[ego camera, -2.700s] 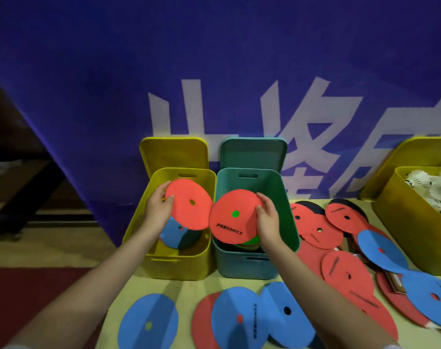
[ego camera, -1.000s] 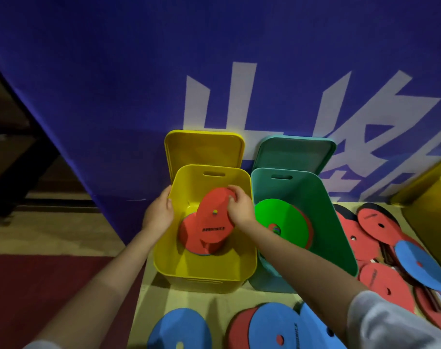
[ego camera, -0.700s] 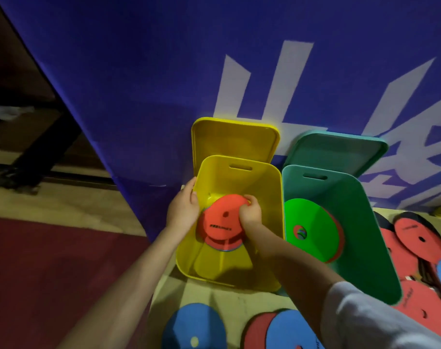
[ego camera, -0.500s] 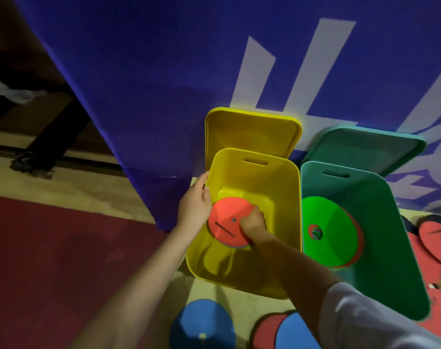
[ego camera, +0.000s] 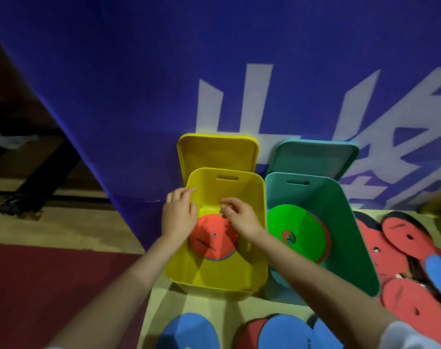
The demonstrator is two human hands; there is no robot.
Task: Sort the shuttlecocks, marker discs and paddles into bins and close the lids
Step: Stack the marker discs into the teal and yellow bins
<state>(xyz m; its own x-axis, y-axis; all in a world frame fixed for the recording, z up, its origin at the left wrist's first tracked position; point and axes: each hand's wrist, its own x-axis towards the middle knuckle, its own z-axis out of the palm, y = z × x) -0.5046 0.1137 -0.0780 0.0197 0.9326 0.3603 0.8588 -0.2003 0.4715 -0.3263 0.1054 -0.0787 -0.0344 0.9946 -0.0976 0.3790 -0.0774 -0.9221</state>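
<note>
Half a second ago the right hand (ego camera: 242, 219) pressed down on the red disc (ego camera: 213, 241) inside the yellow bin (ego camera: 254, 260); now it has lifted clear, its fingers loosely curled and holding nothing, hovering just above the disc's far edge. The left hand (ego camera: 179, 215) has stayed at the bin's left rim, fingers bent over the wall, thumb side near the disc's left edge. The red disc lies flat at the bin's bottom on a blue one whose edge peeks out beneath. The yellow bin sits at the bench's left edge, its yellow lid (ego camera: 218, 152) standing against the blue banner (ego camera: 138, 71) behind. Touching it on the right, the green bin (ego camera: 350, 222) holds a green disc (ego camera: 294, 233) leaning over a red one. Blue and red discs lie along the near edge (ego camera: 189, 331) and at the right (ego camera: 400, 298)
</note>
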